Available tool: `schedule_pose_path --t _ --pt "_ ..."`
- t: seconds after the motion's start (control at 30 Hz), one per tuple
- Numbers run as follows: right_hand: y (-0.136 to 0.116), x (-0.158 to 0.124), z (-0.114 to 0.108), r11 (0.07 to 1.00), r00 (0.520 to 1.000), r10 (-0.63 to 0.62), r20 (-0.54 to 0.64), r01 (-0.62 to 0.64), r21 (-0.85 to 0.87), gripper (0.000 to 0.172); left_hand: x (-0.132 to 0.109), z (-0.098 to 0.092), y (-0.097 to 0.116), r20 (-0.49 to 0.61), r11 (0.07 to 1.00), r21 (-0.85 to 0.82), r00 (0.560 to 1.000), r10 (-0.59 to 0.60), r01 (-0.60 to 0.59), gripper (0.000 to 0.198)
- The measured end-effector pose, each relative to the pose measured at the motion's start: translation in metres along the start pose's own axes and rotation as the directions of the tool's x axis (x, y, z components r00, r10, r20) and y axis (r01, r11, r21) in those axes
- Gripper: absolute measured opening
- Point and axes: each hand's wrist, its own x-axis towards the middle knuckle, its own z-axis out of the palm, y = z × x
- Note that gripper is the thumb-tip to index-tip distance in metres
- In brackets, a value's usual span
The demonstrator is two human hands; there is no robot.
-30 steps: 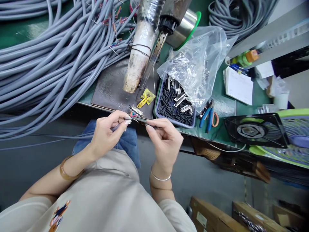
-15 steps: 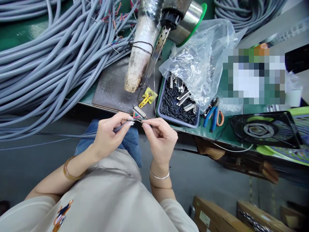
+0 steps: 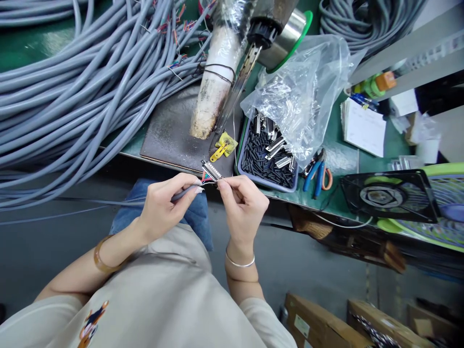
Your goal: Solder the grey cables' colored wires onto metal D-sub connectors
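Observation:
My left hand (image 3: 165, 198) is closed in a pinch on the end of a grey cable (image 3: 179, 195), where thin coloured wires (image 3: 207, 177) fan out of the jacket. Those wires run to a metal multi-pin connector (image 3: 212, 170) just beyond my fingertips, at the front edge of the bench. My right hand (image 3: 242, 203) pinches at the connector's right end. A pale thin wire (image 3: 209, 182) stretches from the cable to these fingertips, which hide its tip. Close behind the connector lies a yellow clip-like piece (image 3: 220, 152) on a dark board (image 3: 166, 133).
A blue bin (image 3: 266, 181) holds black sleeves and connectors, partly under a clear plastic bag (image 3: 304, 92). Pliers (image 3: 317, 179) and a black fan (image 3: 389, 195) are to the right. Grey cables (image 3: 90, 96) fill the left. A white-wrapped nozzle (image 3: 213, 92) overhangs the board.
My right fingertips have come up against the connector's right end, and the pale wire now runs toward it. The left hand keeps its hold on the cable. The view has shifted slightly.

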Motion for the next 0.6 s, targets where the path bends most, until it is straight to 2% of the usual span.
schedule_pose_path --t 0.1,0.2,0.3,0.37,0.43,0.5,0.53,0.6 --pt "0.000 0.000 0.001 1.000 0.999 -0.028 0.024 0.028 -0.014 0.016 -0.001 0.000 -0.001 -0.004 1.000 0.003 1.000 -0.004 0.004 0.010" --pt "-0.001 0.000 0.003 0.992 0.992 -0.098 0.084 0.104 -0.067 0.023 -0.003 0.000 -0.004 0.040 1.000 -0.006 0.999 -0.013 0.014 0.011" --pt "0.001 0.001 0.003 0.953 0.950 -0.217 0.223 0.256 -0.164 0.028 -0.004 0.000 -0.004 0.133 0.999 -0.018 0.991 0.028 -0.026 0.018" --pt "0.002 0.001 0.001 0.938 0.934 -0.247 0.257 0.297 -0.179 0.028 -0.003 0.000 -0.004 0.174 0.998 -0.030 0.983 0.054 -0.049 0.019" --pt "0.004 0.003 -0.004 0.961 0.967 -0.205 0.149 0.228 -0.157 0.021 -0.003 -0.002 -0.003 0.179 0.997 -0.057 0.982 0.053 -0.043 0.018" --pt "0.004 0.005 -0.010 0.988 0.995 -0.101 0.019 0.103 -0.116 0.020 -0.002 -0.003 -0.002 0.161 0.995 -0.096 0.986 0.046 -0.031 0.017" --pt "0.004 0.006 -0.013 0.994 0.999 -0.049 0.000 0.049 -0.095 0.023 -0.002 -0.004 -0.002 0.156 0.993 -0.117 0.986 0.051 -0.033 0.017" --pt "0.004 0.008 -0.017 0.999 0.998 0.014 0.065 -0.011 -0.052 0.021 -0.001 -0.004 -0.002 0.156 0.987 -0.149 0.984 0.082 -0.058 0.017"
